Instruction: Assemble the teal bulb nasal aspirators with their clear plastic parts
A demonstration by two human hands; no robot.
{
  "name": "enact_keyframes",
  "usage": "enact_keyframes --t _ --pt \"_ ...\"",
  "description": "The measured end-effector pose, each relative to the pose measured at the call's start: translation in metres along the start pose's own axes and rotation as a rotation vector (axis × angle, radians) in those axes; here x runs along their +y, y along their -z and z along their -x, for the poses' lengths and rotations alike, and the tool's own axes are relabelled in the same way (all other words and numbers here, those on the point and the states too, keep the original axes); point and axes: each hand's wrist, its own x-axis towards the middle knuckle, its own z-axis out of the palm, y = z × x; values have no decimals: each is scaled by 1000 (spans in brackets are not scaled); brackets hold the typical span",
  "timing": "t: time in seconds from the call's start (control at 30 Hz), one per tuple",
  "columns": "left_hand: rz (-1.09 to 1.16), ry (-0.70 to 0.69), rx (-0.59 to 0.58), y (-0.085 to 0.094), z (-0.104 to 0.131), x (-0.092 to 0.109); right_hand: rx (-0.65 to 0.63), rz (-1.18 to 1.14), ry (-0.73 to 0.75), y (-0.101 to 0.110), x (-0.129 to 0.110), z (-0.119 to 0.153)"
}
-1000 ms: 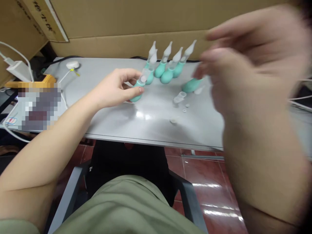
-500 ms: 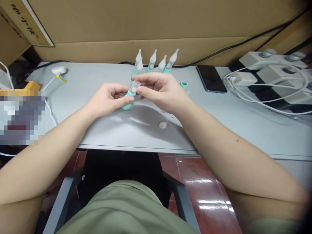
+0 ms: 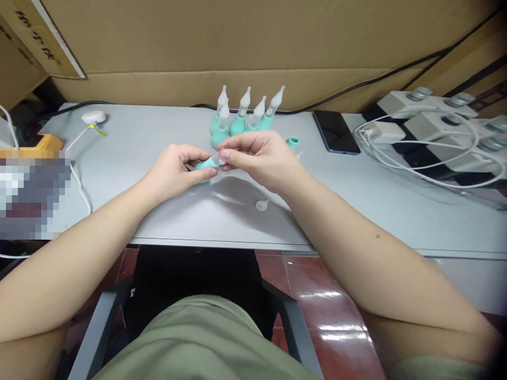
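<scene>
My left hand (image 3: pixel 174 168) is closed round the teal bulb (image 3: pixel 204 165) of a nasal aspirator, which lies tilted with its clear end to the right. The thumb and fingers of my right hand (image 3: pixel 259 158) pinch the clear tube (image 3: pixel 217 158) at that end; the fingers partly hide it. Just behind my hands stand several nasal aspirators (image 3: pixel 237 125) with teal bulbs, clear tubes and white tips pointing up. A loose white tip (image 3: pixel 262 205) lies on the table in front of my right hand. Beyond that hand is an open teal bulb (image 3: pixel 293 141), partly hidden.
A dark phone (image 3: pixel 336 132) lies at the back right of the grey table (image 3: pixel 190 221). Farther right are white cables (image 3: pixel 428 163) and grey devices with metal knobs (image 3: pixel 420 108). A white plug-like piece (image 3: pixel 93 116) with a cord is at left. Cardboard (image 3: pixel 237 37) walls the back.
The held aspirator has tipped over from nearly upright towards the right. My right fingers have moved down and closed over its clear tube, and the standing aspirators show more fully.
</scene>
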Motion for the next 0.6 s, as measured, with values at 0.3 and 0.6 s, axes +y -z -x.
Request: enact_keyframes --t 0.3,0.6 --pt "47 44 32 -4 4 0 19 -6 -20 -1 -1 1" --pt "137 48 -33 -3 5 -2 -33 -69 -60 3 -4 4"
